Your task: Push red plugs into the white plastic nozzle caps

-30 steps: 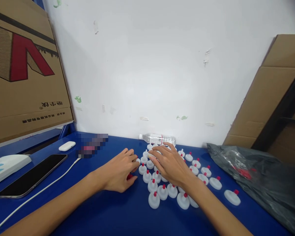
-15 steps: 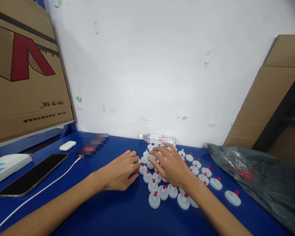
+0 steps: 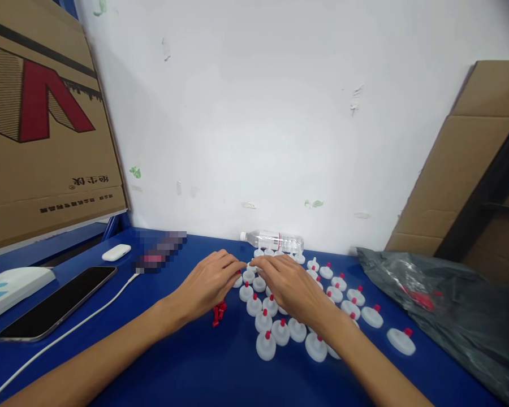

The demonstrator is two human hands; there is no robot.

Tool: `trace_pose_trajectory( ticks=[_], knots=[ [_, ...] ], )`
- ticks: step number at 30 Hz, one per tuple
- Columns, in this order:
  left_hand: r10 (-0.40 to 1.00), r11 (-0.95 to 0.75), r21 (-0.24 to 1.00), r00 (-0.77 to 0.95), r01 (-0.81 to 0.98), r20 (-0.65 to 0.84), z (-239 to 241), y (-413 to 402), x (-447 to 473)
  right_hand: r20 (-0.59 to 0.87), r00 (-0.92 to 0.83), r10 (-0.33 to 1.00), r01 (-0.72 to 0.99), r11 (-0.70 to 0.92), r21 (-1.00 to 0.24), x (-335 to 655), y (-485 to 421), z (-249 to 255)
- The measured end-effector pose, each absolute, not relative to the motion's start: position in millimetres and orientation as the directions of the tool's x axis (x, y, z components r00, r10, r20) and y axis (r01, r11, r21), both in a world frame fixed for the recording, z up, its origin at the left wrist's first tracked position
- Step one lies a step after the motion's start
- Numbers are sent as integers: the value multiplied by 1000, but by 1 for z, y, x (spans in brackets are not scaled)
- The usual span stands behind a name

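Observation:
My left hand (image 3: pixel 212 282) reaches right with bent fingers pressed together. Their tips almost meet those of my right hand (image 3: pixel 288 282) above a white round piece with a nozzle (image 3: pixel 250 268). My right hand is closed too; what either pinches is hidden. Beneath my left palm lies a small pile of loose red tips (image 3: pixel 219 312). Around and under my right hand stand several white round nozzle caps, many with red tips, such as a front one (image 3: pixel 266 346). Toward the back, some white nozzles (image 3: pixel 314 263) show no red tip.
A clear plastic bottle (image 3: pixel 274 240) lies against the wall. At left are a black phone (image 3: pixel 59 305), a white earbud case (image 3: pixel 116 252), a cable (image 3: pixel 85 316) and a white box-like device (image 3: pixel 17 288). A dark plastic bag (image 3: pixel 462 316) lies at right, near cardboard (image 3: pixel 453 169).
My left hand has lifted and moved right, uncovering the red tips beneath it. My right hand has drawn its fingers together, and the fingertips of both hands now nearly meet.

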State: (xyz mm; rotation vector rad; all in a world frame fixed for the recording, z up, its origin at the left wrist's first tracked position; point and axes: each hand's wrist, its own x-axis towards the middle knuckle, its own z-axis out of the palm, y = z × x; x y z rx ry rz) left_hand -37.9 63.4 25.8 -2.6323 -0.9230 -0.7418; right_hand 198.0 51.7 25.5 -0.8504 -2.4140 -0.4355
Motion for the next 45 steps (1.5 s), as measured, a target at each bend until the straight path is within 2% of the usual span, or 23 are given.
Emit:
trace_pose_trajectory(
  ticks=[5, 12, 18, 29, 35, 39, 45],
  knots=[
    [511, -770, -2, 618, 638, 597, 28, 62, -38, 593, -659, 463, 647, 751, 132, 197, 53, 24],
    [472, -770, -50, 620, 637, 627, 26, 60, -36, 561, -687, 461, 630, 763, 145, 193, 48, 25],
    [471, -791, -1, 609, 612, 638, 24, 59, -37, 588, -676, 444, 619, 775, 126, 191, 46, 26],
    [430, -839, 53, 602, 541, 673, 19, 60, -37, 589, -699, 406, 594, 788, 162, 189, 44, 26],
    [488, -811, 121, 550, 572, 677, 19, 55, -33, 629, -692, 354, 563, 810, 164, 187, 43, 27],
    [493, -818, 188, 495, 543, 716, 20, 53, -33, 681, -620, 390, 638, 755, 149, 188, 44, 29],
    [500, -820, 186, 520, 541, 692, 23, 56, -34, 711, -629, 313, 566, 812, 143, 195, 49, 30]
  ],
)
